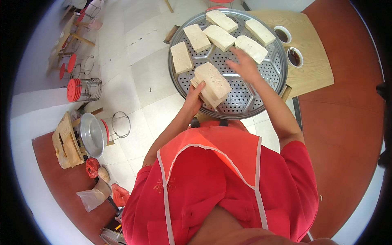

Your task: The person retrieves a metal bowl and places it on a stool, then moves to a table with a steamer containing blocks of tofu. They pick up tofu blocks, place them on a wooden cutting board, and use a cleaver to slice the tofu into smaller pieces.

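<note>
A wide round metal steamer tray (241,100), full of small holes, lies in front of me. My left hand (196,96) grips a stack of pale tofu slabs (213,81) from its left side, thumb on the edge, over the tray's near part. My right hand (246,68) is empty with fingers apart, just by the near edge of a tofu slab (251,49); whether it touches is unclear. Farther back and left on the tray lie more slabs: one tofu slab (181,58) at the left, another tofu slab (219,37) in the middle, and several around them.
A wooden table (312,61) stands right of the tray, bearing two white cups (295,57) with dark liquid. At my left are a metal basin (93,134), stacked red stools (74,90), a wooden board (67,143) and plastic bags (120,194). Tiled floor (151,77) lies between.
</note>
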`<state>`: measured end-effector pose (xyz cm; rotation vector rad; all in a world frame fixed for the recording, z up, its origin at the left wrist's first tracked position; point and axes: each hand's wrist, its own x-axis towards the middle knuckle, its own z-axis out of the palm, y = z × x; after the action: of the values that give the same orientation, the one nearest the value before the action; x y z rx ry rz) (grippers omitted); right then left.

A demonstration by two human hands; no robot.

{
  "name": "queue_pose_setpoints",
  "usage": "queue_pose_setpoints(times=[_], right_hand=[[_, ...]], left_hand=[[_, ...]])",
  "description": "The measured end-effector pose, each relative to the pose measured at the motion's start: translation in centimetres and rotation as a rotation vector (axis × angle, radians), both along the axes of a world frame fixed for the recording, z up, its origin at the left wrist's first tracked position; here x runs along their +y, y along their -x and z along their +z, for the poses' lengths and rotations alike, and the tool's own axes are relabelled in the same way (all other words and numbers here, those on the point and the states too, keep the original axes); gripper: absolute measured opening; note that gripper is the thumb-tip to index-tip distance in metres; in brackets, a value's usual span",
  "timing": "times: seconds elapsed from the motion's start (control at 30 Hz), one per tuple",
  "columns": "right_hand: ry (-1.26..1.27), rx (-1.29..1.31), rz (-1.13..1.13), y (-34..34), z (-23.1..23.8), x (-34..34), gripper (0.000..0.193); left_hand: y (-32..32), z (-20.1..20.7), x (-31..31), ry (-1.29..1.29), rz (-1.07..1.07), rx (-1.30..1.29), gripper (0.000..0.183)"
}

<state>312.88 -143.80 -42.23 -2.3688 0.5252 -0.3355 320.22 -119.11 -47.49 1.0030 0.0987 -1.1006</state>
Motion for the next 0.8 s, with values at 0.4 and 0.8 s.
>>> queue_pose_setpoints(times=[0.4, 0.8], right_hand=[[0.459, 0.555, -0.153, -1.7, -2.9, -8.4, 0.099], [0.38, 0.139, -0.05, -9.6, -3.5, -3.8, 0.094]], left_hand=[[-0.2, -3.2, 1.1, 0.195, 0.027, 0.067, 0.066], [0.3, -1.5, 1.5, 0.133, 0.079, 0.071, 0.066]])
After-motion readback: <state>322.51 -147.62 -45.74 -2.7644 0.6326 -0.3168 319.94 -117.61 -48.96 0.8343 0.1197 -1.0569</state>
